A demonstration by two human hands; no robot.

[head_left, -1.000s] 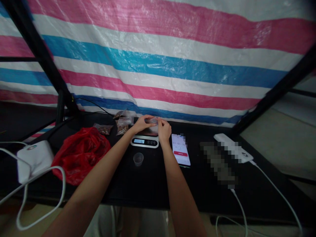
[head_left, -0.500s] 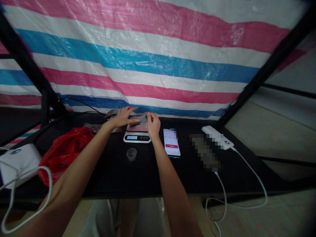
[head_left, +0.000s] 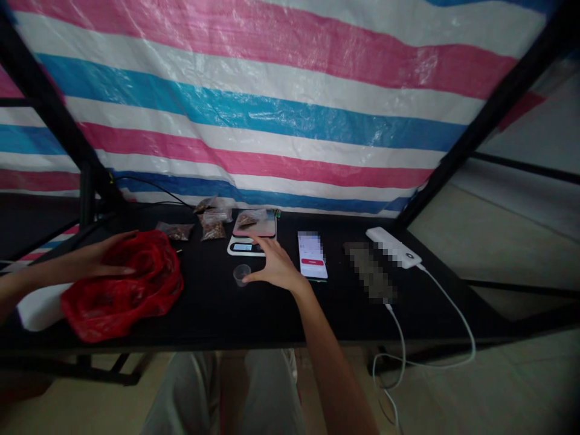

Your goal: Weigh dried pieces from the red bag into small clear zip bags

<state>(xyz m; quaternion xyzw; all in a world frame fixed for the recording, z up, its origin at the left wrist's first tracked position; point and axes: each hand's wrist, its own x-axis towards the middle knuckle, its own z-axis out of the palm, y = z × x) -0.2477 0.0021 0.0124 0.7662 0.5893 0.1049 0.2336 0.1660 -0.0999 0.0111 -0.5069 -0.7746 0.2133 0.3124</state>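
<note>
My left hand [head_left: 106,257] lies at the left side of a crumpled red plastic bag [head_left: 158,290], thumb and fingers apart; whether it grips any of the bag is not plain. My right hand [head_left: 274,263] is open above the table, its thumb at the right rim of a small clear plastic cup [head_left: 241,276]. Its fingers reach over the front of a white digital scale [head_left: 232,246] with a lit display. On the scale's plate rests a small clear bag [head_left: 248,220] with brown bits inside. Several similar bags [head_left: 212,228] lie left of the scale.
A phone [head_left: 312,270] with a lit screen lies right of the scale. Further right are a blurred-out object [head_left: 371,272] and a white power bank [head_left: 394,248], both with white cables. A white object [head_left: 40,308] is partly behind the red bag. Striped sheeting [head_left: 272,133] hangs behind the black table [head_left: 272,320].
My left hand has moved from the scale to the red bag, which has shifted and spread. My right hand has come back from the scale's plate to the cup. The small bag stays on the plate.
</note>
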